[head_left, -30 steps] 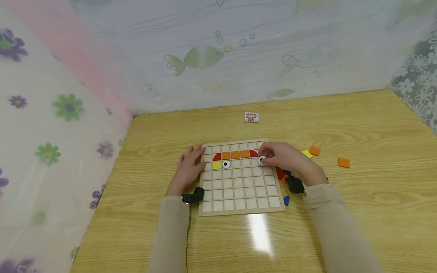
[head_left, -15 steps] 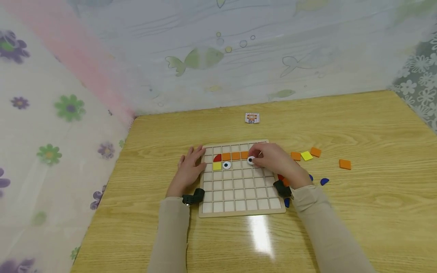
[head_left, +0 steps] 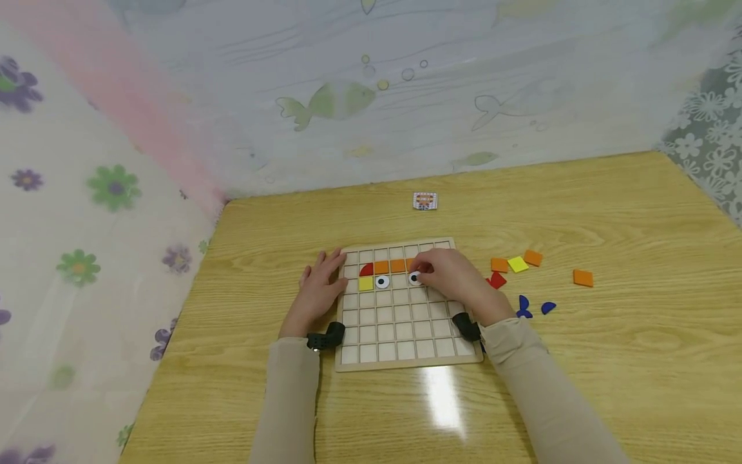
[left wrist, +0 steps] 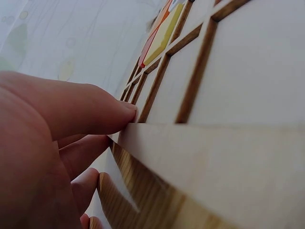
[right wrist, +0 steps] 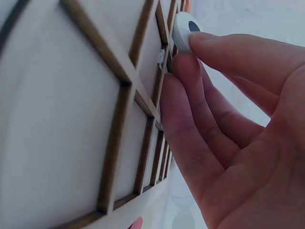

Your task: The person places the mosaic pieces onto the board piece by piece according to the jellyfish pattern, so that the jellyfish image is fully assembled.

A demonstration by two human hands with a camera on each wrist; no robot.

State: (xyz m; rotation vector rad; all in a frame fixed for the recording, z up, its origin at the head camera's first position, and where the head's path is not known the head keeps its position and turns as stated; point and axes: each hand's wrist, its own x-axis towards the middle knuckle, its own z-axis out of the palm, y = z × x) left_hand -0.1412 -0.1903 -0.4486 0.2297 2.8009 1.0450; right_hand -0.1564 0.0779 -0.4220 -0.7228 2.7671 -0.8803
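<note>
A wooden grid board (head_left: 409, 366) lies on the table between both hands. My right hand (head_left: 455, 280) pinches a round white eye piece (head_left: 413, 278) with a black dot, between thumb and fingertips, tilted over the grid in the right wrist view (right wrist: 181, 31). My left hand (head_left: 317, 290) rests against the board's left edge, its thumb (left wrist: 90, 107) touching the rim and its fingers fairly straight. In the grid sit a red quarter-round piece (head_left: 367, 269), orange squares (head_left: 381, 267), a yellow square (head_left: 366, 283) and another eye piece (head_left: 382, 281). The right hand hides part of the upper row.
Right of the board lie loose pieces: orange squares (head_left: 583, 278), a yellow square (head_left: 518, 264), red pieces (head_left: 496, 280) and blue pieces (head_left: 548, 308). A small printed pattern card (head_left: 426, 201) lies behind the board. Patterned curtains (head_left: 324, 154) rise beyond the table's back edge.
The right hand has moved left over the board with the eye piece, stopping short of the other eye piece. Loose pieces beside the board have come into view. The left hand stays in place.
</note>
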